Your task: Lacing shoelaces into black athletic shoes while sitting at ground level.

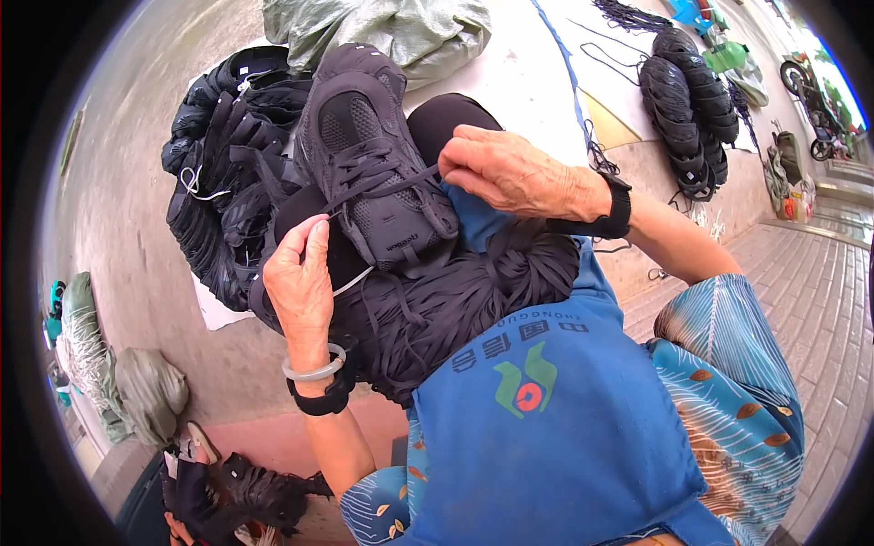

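Observation:
A black mesh shoe upper (364, 164) rests on my lap, toe pointing away from me, with laces crossing its tongue. My left hand (305, 282) pinches one end of the black shoelace at the upper's left side. On the other side my right hand (519, 173) grips the lace's other end, drawn out across the tongue. Between the upper and my blue apron (555, 437) lies a thick knotted bundle of black laces (437, 309). Close by my left hand are nested black shoe uppers (218, 173), tied with white cord.
A grey-green sack (401, 36) lies beyond the shoe upper. More stacked black uppers (687, 109) sit at the far right. Filled sacks (150, 391) stand at the left. At the lower left another person's hand (177, 528) shows near dark material. A motorbike (810, 109) is parked far right.

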